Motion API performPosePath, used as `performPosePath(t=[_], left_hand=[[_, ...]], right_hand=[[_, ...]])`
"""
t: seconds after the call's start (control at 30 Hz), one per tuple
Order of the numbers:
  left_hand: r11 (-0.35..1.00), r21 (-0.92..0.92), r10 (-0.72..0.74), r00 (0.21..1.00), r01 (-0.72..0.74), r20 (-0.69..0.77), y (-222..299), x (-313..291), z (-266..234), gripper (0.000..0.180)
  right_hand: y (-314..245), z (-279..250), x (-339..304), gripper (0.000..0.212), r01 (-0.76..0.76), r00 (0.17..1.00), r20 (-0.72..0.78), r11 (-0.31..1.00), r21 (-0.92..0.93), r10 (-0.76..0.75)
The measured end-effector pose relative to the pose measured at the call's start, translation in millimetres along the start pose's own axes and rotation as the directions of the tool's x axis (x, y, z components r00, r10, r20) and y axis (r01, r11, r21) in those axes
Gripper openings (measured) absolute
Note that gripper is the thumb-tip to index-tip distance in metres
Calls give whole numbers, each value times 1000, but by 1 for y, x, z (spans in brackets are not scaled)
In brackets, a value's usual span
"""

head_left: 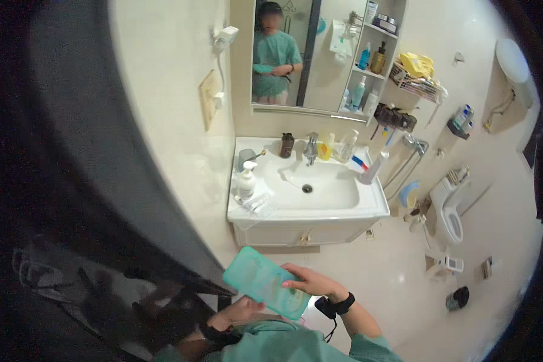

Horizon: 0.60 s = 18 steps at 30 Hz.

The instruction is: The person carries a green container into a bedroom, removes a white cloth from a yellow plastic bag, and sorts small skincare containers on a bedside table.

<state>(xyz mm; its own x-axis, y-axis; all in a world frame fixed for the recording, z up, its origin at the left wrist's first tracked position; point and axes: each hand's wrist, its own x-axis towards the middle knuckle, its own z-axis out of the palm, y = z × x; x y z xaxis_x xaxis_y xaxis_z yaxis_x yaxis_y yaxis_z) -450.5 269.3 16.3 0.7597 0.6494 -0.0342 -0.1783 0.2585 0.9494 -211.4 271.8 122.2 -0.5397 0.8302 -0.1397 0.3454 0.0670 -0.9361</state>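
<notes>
A green short-sleeved top (280,344) is worn with black wristbands (345,303).

The bare left grip (245,309) is turned inward and curled closed, its thumb along the top and most of its fingers hidden from sight. The bare right grip (308,282) sits higher, back upward, thumb and forefinger pointing left with a gap between them; whether it is clamped is unclear. The right forearm (365,323) slants in from the lower right, the left forearm (192,346) from the lower left.
</notes>
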Motion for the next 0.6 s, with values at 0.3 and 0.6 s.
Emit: performPosePath(t=[0.3, 0.6], left_hand=[[691, -635, -150, 791, -345, -593, -16, 138, 25, 36], [508, -633, -220, 622, -584, -751, -50, 214, -37, 31]], right_hand=[[131, -131, 81, 27, -25, 950, -293, 913, -408, -105], [192, -166, 242, 28, 95, 883, -82, 347, -933, -462]])
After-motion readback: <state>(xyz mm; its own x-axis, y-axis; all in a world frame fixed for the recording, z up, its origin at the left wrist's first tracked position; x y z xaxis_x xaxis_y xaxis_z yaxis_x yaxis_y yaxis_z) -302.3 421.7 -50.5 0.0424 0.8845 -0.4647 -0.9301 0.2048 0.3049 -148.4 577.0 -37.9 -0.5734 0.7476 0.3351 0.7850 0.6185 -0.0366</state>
